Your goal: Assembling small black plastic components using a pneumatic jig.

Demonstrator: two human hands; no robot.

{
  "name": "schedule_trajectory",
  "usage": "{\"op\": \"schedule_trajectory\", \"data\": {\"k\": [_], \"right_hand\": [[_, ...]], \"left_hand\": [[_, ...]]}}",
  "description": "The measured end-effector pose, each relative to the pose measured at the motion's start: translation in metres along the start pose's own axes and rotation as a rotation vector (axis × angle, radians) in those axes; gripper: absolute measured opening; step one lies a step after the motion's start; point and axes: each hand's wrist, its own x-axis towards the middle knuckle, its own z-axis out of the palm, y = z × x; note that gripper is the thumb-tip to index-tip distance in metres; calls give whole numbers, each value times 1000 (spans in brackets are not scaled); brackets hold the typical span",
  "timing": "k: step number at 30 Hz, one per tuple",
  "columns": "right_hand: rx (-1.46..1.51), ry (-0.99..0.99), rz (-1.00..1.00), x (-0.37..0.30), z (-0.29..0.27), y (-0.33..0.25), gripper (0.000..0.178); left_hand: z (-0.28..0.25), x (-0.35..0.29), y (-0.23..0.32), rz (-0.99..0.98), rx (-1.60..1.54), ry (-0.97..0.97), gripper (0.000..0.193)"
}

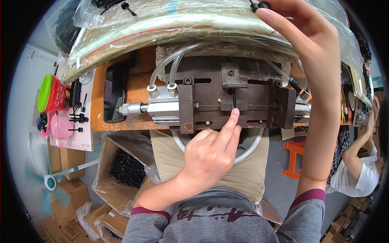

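Observation:
My left hand (210, 152) reaches over the front of a dark metal pneumatic fixture (210, 115). Its index finger is stretched out, the tip on the lower end of a thin black rod-like part (234, 97) at the fixture's middle. A metal block with a bolt (230, 75) sits just behind that part. Raised at the far right, my right hand (310, 34) pinches a small black part with a rounded knob (263, 5) between thumb and fingers, over plastic sheeting. Part of it is cut off by the picture's upper edge.
Silver air cylinders (163, 107) with clear hoses (166, 60) flank the fixture. A phone (114, 93) lies left on the orange bench. Pink cup (60, 126) and black parts stand farther left. Below sits a carton (115, 182) of black parts. Another person (360, 170) works at right.

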Motion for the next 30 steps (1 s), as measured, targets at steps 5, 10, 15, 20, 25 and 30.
{"op": "schedule_trajectory", "data": {"k": [5,10,15,20,25,30], "right_hand": [[162,-109,-21,-49,-25,-14,37],[712,-215,40,-101,-26,-4,38],[1134,-336,280,-155,-9,1,36],[1104,-272,327,-172,-6,-5,32],[333,-214,103,-172,-11,-9,30],[-320,-303,-124,-167,20,-12,30]], "left_hand": [[-1,-1,-6,12,-46,-7,30],[-19,0,-3,-441,-1032,-76,54],[-23,1,-4,-674,-1830,-89,63],[-33,-11,2,-728,-1693,-41,46],[-42,-26,-8,-507,-1400,296,36],[-45,-26,-12,-374,-1141,339,32]]}}
